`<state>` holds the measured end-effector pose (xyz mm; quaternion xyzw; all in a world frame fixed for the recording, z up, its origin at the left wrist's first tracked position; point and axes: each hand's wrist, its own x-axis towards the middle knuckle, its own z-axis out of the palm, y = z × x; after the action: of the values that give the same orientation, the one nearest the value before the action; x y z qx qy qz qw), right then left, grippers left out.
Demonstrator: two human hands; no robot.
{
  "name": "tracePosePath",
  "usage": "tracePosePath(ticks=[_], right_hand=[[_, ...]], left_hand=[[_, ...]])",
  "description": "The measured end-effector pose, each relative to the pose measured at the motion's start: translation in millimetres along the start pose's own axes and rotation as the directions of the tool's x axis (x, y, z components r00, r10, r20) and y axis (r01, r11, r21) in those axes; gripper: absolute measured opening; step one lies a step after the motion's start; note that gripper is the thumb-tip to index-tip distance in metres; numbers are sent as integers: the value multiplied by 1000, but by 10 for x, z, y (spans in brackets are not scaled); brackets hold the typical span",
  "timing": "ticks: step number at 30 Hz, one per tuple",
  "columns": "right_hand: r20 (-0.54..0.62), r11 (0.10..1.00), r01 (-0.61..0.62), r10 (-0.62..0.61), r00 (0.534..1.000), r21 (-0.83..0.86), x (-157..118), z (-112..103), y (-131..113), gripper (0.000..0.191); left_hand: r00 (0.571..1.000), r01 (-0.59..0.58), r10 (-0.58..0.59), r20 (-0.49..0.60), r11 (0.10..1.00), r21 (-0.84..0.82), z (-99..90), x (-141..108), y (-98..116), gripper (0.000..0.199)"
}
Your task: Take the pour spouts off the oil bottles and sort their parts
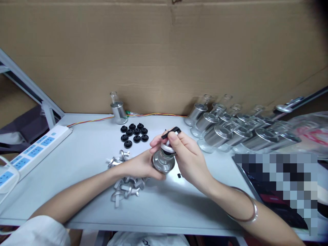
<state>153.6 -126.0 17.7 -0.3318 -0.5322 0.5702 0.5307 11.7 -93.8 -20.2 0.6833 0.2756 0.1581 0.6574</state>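
My left hand is wrapped round a glass bottle with a metal sleeve, its neck tilted up toward me. At its mouth sits a silver cap, and my right hand grips it by a black lever-like piece on top. Below my right hand, a small black plug lies on the table. Several black stoppers stand grouped beyond my left hand. Silver spouted caps lie loosely piled beneath and beside my left forearm, which partly hides them.
Several sleeved glass bottles crowd the back right; a single one stands at the back left. A white power strip lies along the left edge. Thin coloured wires run below the cardboard wall. A dark, pixelated flat item is at right.
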Motion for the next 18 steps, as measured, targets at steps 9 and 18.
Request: tracePosePath(ticks=[9,18], right_hand=[[23,936,319,-319,948,-148,-79,26,83,22],[-19,977,213,-213,977,-22,25,-26,-19,27]], left_hand=[[999,-35,35,-12,999,-12,12,-17,43,31],[999,-38,38,-17,999,27,-8,-24,3,36]])
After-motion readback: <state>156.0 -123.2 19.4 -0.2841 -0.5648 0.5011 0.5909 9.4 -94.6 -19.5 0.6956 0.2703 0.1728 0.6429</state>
